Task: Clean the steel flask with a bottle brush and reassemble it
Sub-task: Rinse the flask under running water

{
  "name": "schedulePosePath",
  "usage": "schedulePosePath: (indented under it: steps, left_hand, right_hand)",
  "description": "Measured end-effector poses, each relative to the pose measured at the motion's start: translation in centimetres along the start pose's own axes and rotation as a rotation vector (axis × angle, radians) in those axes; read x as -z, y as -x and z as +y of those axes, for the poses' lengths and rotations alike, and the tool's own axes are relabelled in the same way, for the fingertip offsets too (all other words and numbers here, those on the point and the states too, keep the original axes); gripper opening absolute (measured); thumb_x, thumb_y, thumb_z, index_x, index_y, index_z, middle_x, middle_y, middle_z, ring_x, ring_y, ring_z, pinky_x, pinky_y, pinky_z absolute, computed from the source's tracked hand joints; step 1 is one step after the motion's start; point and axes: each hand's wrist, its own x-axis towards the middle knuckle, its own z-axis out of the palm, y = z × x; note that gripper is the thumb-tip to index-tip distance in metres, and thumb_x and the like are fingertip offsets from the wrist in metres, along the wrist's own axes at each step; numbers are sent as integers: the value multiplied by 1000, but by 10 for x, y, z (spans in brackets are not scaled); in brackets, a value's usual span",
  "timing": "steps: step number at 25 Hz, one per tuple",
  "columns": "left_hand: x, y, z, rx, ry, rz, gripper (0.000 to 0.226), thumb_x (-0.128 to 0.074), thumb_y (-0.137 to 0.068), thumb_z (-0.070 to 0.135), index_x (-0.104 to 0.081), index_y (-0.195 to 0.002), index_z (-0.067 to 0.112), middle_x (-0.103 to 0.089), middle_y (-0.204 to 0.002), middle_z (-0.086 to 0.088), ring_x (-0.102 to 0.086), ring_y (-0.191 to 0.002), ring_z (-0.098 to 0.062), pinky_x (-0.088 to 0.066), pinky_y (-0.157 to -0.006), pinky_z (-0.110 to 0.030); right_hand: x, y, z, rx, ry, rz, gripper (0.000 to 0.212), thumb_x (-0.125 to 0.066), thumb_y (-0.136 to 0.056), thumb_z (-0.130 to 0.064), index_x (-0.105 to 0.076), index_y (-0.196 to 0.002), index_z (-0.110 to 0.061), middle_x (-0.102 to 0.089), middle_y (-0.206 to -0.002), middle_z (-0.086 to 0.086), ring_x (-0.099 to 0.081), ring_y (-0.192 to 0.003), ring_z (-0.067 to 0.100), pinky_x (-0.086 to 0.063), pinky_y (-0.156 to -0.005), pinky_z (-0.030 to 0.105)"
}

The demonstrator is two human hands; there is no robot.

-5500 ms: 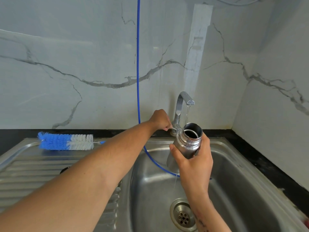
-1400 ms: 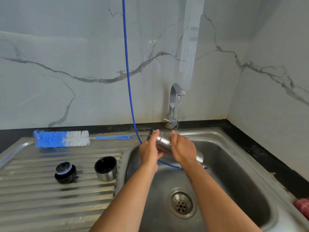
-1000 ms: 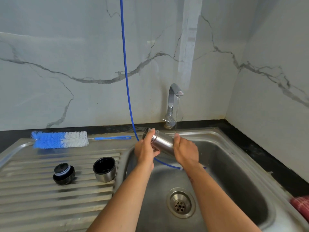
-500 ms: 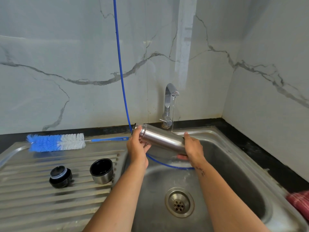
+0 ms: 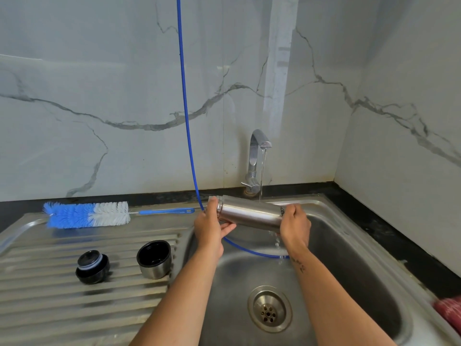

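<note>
The steel flask [image 5: 249,214] lies almost level over the sink, its neck pointing left, under a thin stream from the tap [image 5: 257,156]. My left hand [image 5: 212,227] grips the neck end and covers the mouth. My right hand [image 5: 295,224] grips the base end. Water drips off below the flask. The blue and white bottle brush [image 5: 87,214] lies on the drainboard at the back left. The black stopper [image 5: 92,267] and the steel cup lid [image 5: 154,262] stand on the drainboard.
A blue hose [image 5: 185,108] hangs down the marble wall and loops into the sink basin [image 5: 349,270], passing under the flask. The drain [image 5: 269,312] is below my arms. A red cloth-like thing [image 5: 449,313] sits at the sink's right edge.
The flask went from upright filling under the tap to lying level between both hands. Its neck end has risen and both hands have slid apart to its ends.
</note>
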Motion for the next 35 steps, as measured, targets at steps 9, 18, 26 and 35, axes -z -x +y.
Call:
schedulePosePath:
  steps: [9,18,26,35]
  left_hand:
    - [-4,1,-18,-74,-136,-38,43,-68,-95,41,-65,-113,2,-74,-103,-21,-75,-91,-31,-63,-62,-39]
    - [-15,15,-20,-71,-135,-40,32,-66,-97,37,-60,-103,6,-72,-102,-20,-72,-84,-25,-60,-54,-34]
    - [-4,3,-11,-110,-119,2,30,-66,-97,38,-59,-105,10,-71,-108,-18,-73,-99,-33,-64,-61,-37]
    - [-4,6,-7,-204,-116,9,21,-65,-99,35,-60,-100,14,-71,-105,-15,-73,-94,-28,-64,-60,-34]
  right_hand:
    - [-31,31,-31,660,552,-176,45,-20,-110,-42,-60,-103,-23,-68,-101,3,-64,-94,28,-48,-86,44]
    - [-37,30,-35,745,528,-70,58,-13,-107,-43,-64,-94,-17,-68,-87,3,-64,-76,26,-51,-77,42]
    - [-13,9,-3,408,628,39,67,-10,-105,-45,-70,-97,-16,-73,-95,7,-68,-94,29,-45,-104,49]
    - [-8,14,-11,492,541,-104,51,-23,-110,-46,-65,-95,-19,-69,-95,6,-64,-86,28,-46,-76,37]
